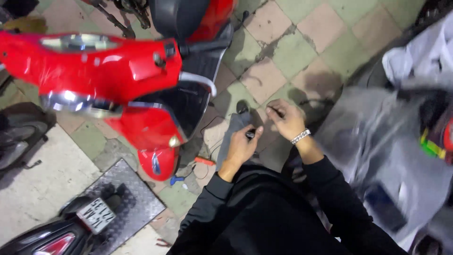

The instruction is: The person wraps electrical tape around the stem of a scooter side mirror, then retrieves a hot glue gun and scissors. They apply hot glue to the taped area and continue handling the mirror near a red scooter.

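My left hand (241, 145) is closed around a small dark part (250, 134), with a grey cloth (233, 126) lying under and beside it on the tiled ground. My right hand (286, 119), with a silver bracelet (300, 136) on the wrist, pinches a thin dark tool or wire (275, 111) just right of the left hand. Both sleeves are black. What exactly the small part is stays unclear.
A red scooter (108, 71) stands left of my hands, its front fender (158, 163) close by. An orange-handled tool (204, 161) lies on the tiles. A dark scooter's tail with a plate (96, 215) sits lower left. A person in grey clothing (377, 137) is at right.
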